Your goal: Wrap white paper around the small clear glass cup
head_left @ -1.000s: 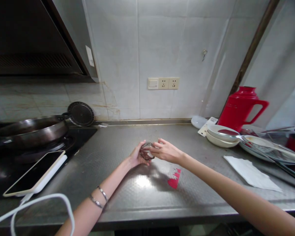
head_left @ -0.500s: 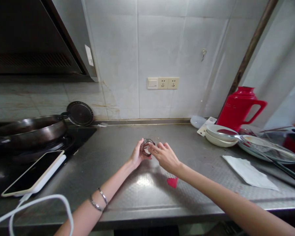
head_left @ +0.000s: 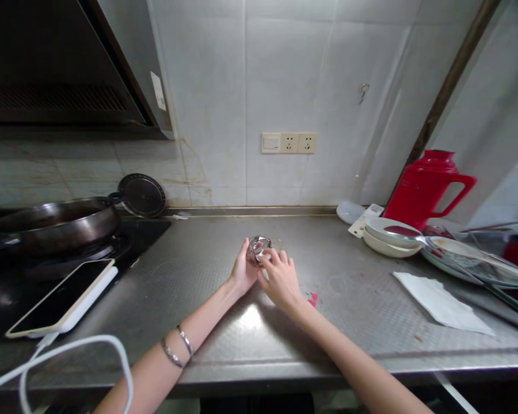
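Over the middle of the counter, my left hand (head_left: 244, 270) is closed around a small, shiny, dark-and-silver round container (head_left: 259, 248), too small to make out fully. It wraps the container from the left and below. From the right, my right hand (head_left: 280, 279) reaches across with bent fingers, its thumb and fingertips pressed at the near right side of the container's rim. Whatever lies between those fingertips is hidden. A small red scrap (head_left: 313, 299) rests on the steel counter (head_left: 224, 351), partly covered by my right wrist.
To the left, a steel pan (head_left: 64, 224) sits on the black cooktop, with a phone (head_left: 63, 299) and white cable (head_left: 82, 340) in front. On the right are stacked bowls (head_left: 388, 244), a red thermos jug (head_left: 423, 192), a plate with utensils (head_left: 470, 267) and a white napkin (head_left: 442, 305).
My right hand has shifted left and turned more upright against the container, covering more of the red scrap. The container tilts differently in my left hand. The view has moved slightly.
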The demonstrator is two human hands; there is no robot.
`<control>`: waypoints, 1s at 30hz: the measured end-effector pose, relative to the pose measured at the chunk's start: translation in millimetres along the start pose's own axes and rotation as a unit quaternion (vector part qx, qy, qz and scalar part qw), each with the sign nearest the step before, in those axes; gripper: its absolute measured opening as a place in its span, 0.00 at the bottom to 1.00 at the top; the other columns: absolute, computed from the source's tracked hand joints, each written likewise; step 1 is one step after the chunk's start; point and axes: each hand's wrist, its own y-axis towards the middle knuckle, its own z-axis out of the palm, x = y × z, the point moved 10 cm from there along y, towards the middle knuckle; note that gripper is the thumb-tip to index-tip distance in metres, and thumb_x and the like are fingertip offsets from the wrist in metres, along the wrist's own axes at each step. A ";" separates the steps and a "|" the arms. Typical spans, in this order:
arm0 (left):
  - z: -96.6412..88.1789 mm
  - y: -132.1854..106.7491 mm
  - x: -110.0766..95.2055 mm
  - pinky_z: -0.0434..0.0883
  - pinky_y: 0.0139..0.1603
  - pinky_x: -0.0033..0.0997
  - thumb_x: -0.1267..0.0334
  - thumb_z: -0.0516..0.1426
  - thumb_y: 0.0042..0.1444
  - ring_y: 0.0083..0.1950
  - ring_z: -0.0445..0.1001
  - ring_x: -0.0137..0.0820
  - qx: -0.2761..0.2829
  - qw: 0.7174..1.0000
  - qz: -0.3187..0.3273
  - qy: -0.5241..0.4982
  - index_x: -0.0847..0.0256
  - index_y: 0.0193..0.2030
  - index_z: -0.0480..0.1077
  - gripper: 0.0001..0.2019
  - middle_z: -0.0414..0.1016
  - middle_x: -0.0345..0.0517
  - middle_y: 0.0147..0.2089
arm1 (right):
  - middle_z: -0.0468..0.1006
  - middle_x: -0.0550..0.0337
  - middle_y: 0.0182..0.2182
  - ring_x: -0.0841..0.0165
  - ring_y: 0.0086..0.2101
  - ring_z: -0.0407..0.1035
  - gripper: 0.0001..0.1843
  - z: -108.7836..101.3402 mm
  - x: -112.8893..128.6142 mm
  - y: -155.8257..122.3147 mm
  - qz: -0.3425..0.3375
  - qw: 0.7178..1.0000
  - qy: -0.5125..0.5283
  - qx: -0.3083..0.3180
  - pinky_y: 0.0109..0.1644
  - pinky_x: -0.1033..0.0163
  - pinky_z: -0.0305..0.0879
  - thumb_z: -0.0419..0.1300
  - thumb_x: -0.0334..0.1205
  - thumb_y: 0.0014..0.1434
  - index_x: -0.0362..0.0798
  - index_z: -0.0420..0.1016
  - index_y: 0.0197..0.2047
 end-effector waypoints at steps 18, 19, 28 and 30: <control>-7.9 22.1 1.0 0.67 0.28 0.33 0.44 0.53 0.54 0.21 0.69 0.32 0.033 0.951 -0.203 0.232 0.67 0.32 0.73 0.23 0.73 0.47 0.21 | 0.77 0.53 0.37 0.65 0.49 0.64 0.11 3.6 9.9 -8.6 -0.391 0.916 -0.085 -0.010 0.53 0.57 0.57 0.47 0.30 0.65 0.44 0.71 0.37; -9.2 24.3 3.2 0.66 0.26 0.32 0.45 0.55 0.52 0.20 0.68 0.30 0.027 0.945 -0.209 0.249 0.66 0.30 0.72 0.22 0.72 0.45 0.20 | 0.77 0.53 0.36 0.65 0.49 0.64 0.12 5.4 11.0 -9.0 -0.406 0.910 -0.088 -0.006 0.53 0.57 0.58 0.47 0.29 0.65 0.44 0.71 0.36; -10.6 36.9 18.6 0.55 0.18 0.25 0.56 0.57 0.51 0.16 0.61 0.25 0.010 0.967 -0.137 0.213 0.64 0.22 0.68 0.13 0.67 0.41 0.17 | 0.76 0.54 0.32 0.67 0.37 0.68 0.11 17.2 14.2 -2.0 -0.471 0.868 -0.116 0.102 0.51 0.57 0.59 0.49 0.29 0.63 0.43 0.72 0.34; -11.0 37.6 20.1 0.57 0.19 0.25 0.58 0.58 0.49 0.17 0.64 0.26 0.008 0.971 -0.127 0.205 0.64 0.23 0.69 0.12 0.68 0.41 0.18 | 0.77 0.54 0.34 0.66 0.38 0.68 0.10 17.2 14.2 -0.4 -0.458 0.873 -0.118 0.118 0.52 0.57 0.58 0.49 0.28 0.62 0.44 0.72 0.36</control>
